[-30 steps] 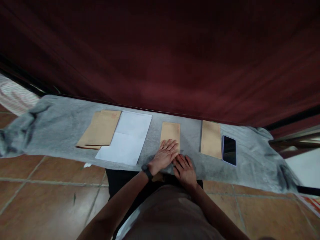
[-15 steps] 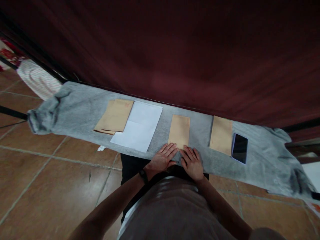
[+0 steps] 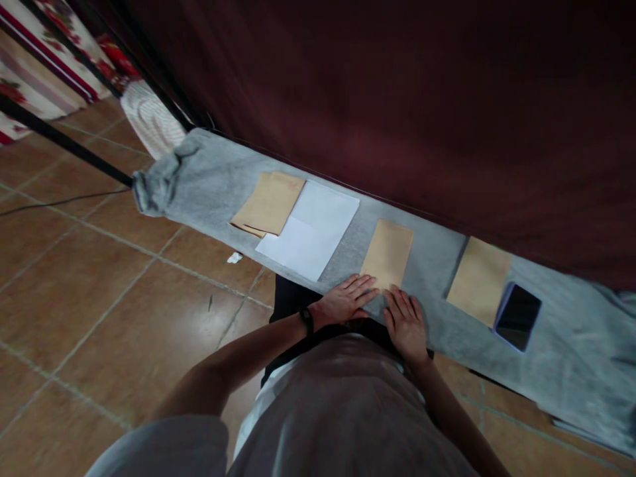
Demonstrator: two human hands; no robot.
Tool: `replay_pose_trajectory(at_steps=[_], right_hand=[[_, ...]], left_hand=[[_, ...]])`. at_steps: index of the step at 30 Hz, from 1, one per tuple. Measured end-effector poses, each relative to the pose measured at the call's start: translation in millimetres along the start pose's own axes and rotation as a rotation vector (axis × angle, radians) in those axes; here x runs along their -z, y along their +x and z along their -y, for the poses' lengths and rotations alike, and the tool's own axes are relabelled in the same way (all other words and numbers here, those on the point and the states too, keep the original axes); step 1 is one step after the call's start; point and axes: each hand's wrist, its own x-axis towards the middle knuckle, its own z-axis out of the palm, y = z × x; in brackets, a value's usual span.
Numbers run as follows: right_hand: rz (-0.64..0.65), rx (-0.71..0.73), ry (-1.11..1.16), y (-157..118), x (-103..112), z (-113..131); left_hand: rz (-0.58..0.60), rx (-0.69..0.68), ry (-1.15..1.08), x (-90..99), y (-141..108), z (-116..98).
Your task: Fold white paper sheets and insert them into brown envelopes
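A brown paper envelope (image 3: 390, 248) lies flat on the grey cloth in front of me. My left hand (image 3: 346, 299) is open, palm down, with its fingertips on the envelope's near left corner. Beside it, my right hand (image 3: 405, 323) is also open and flat, its fingertips at the near right corner. Left of the envelope are sheets of white paper (image 3: 318, 225), partly covered by a small pile of brown envelopes (image 3: 272, 201). To the right lie another brown envelope or stack (image 3: 479, 278) and a dark-screened phone (image 3: 519, 317) touching its edge.
The narrow surface is draped with grey cloth (image 3: 218, 179), bunched at its left end. A dark red curtain (image 3: 372, 99) hangs along the far edge. Black metal bars (image 3: 74, 149) stand at the left. A white scrap (image 3: 234, 258) lies on the tiled floor.
My view has turned, so the surface slants more and its items appear shifted right. Both hands stay open at the envelope's near edge.
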Motion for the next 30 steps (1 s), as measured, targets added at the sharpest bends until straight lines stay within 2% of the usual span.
replay_pose_trajectory(at_steps=[11,17,24,30], right_hand=[[0.036,-0.052,0.002,-16.4,9.8,-5.8],[0.08,-0.091,0.053,-6.4,18.9,5.9],[0.109,-0.045,0.104,7.1,16.1,30.6],[0.139,-0.094,0.082,0.3,24.6,27.6]], left_hand=[[0.02,0.013,0.019,-0.9,-8.5,2.0],[0.011,0.034,0.001,-2.9,-13.7,6.2],[-0.008,0.06,-0.011,-4.8,-12.0,4.4],[-0.033,0.062,-0.004,-2.4,-16.2,5.9]])
